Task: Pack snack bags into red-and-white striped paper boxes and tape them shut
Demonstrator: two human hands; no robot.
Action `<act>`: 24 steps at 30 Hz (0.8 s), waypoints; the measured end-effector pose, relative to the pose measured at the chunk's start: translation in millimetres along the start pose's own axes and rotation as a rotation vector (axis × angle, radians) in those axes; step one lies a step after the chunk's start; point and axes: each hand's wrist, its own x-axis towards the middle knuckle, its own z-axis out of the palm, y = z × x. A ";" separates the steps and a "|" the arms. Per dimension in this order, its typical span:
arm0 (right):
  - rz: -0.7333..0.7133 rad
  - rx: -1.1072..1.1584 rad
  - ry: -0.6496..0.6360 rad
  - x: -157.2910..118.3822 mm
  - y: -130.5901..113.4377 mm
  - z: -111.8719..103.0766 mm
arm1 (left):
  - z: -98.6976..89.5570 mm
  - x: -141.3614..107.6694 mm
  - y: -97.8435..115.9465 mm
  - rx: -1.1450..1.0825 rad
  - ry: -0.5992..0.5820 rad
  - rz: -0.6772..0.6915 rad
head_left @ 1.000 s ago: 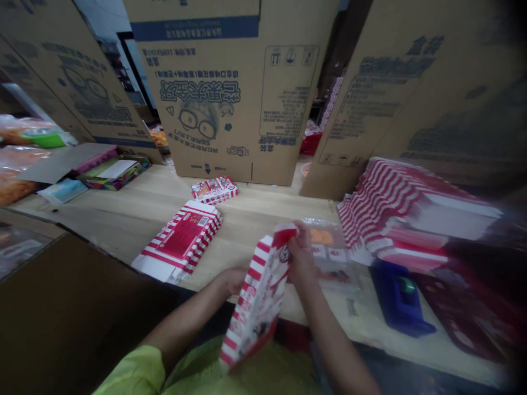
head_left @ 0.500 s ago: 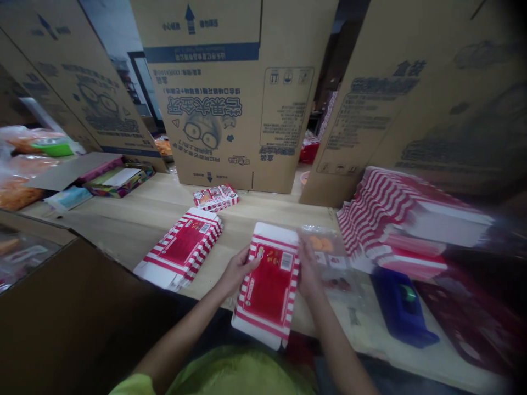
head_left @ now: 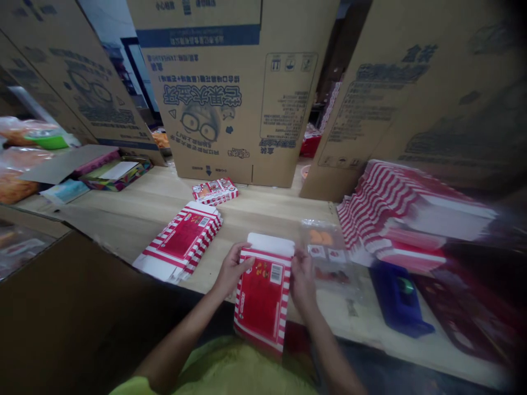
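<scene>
Between my two hands is a red-and-white striped carton [head_left: 263, 296], with a white flap at its far end and a barcode on its upper face. My left hand [head_left: 233, 269] grips its left edge, thumb lying on the printed face. At the right edge, my right hand [head_left: 302, 277] is closed on the carton, its fingers partly hidden behind it. To the left lies a stack of matching flat cartons [head_left: 183, 236]. A small made-up box [head_left: 215, 190] with pictures on it rests behind that stack.
Tall cardboard sheets [head_left: 214, 109] stand along the back of the wooden table [head_left: 284, 211]. On the right are a big pile of striped cartons [head_left: 395, 214], a clear packet [head_left: 325, 252] and a blue holder [head_left: 399, 299]. An open cardboard box [head_left: 82, 307] is at the left front.
The carton has come nearer my body and tilted, its near end now against my shirt. Both hands have shifted toward its far end, and the view has tipped slightly.
</scene>
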 end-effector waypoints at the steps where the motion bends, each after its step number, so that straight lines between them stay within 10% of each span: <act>1: -0.006 -0.009 -0.011 0.8 4.7 -2.2 | -1.3 0.6 0.1 -0.025 -0.015 -0.011; 9: -0.055 -0.164 -0.015 9.2 15.8 -0.4 | -6.8 2.4 -4.4 -0.005 -0.037 -0.002; 24: 0.128 0.253 -0.124 41.4 29.1 0.3 | -11.5 25.6 -29.1 0.032 0.023 0.109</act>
